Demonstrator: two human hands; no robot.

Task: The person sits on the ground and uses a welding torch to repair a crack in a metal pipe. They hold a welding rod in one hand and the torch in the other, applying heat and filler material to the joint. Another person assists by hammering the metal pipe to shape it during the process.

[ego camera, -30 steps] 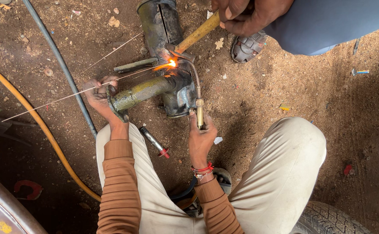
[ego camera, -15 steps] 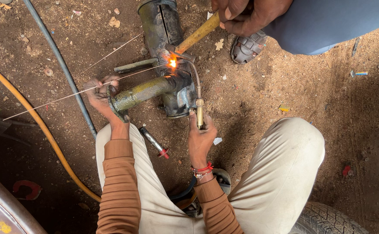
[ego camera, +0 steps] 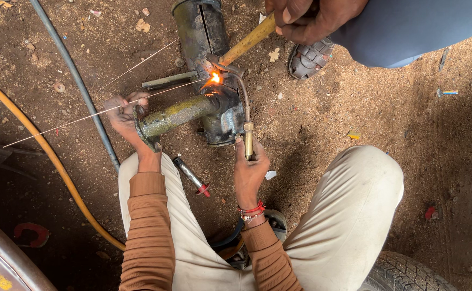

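Two hands are working at a flame on the dirt floor. The right hand (ego camera: 249, 170) is gripping the brass handle of a gas welding torch (ego camera: 247, 137), fingers wrapped around it, and the curved nozzle is reaching up to a bright orange flame (ego camera: 214, 78) at the joint where a yellowish-green pipe (ego camera: 176, 115) is meeting a dark metal housing (ego camera: 222, 116). The left hand (ego camera: 125, 110) is clenching around the pipe's free end and also pinching a thin filler rod (ego camera: 85, 116), whose tip is pointing toward the flame. A second rod (ego camera: 139, 64) is lying loose on the ground just above, and a dark cylinder (ego camera: 199, 29) is lying beyond the joint.

Another person's hand (ego camera: 311, 19) is closing on a wooden handle (ego camera: 247, 43) whose far end is pressing down right beside the flame; that person's sandalled foot (ego camera: 310, 58) is resting near the work. An orange hose (ego camera: 47, 156) and a grey hose (ego camera: 77, 81) are running past on the left, and a small red-tipped tool (ego camera: 192, 177) is lying between the knees.

Several risks are looking likely: the wooden handle could be scorching this close to the flame; heat may be travelling along the pipe into the bare left palm; sparks could be reaching the hoses or the sandalled foot; and if the handle slips, the joint could be shifting while the metal is soft.
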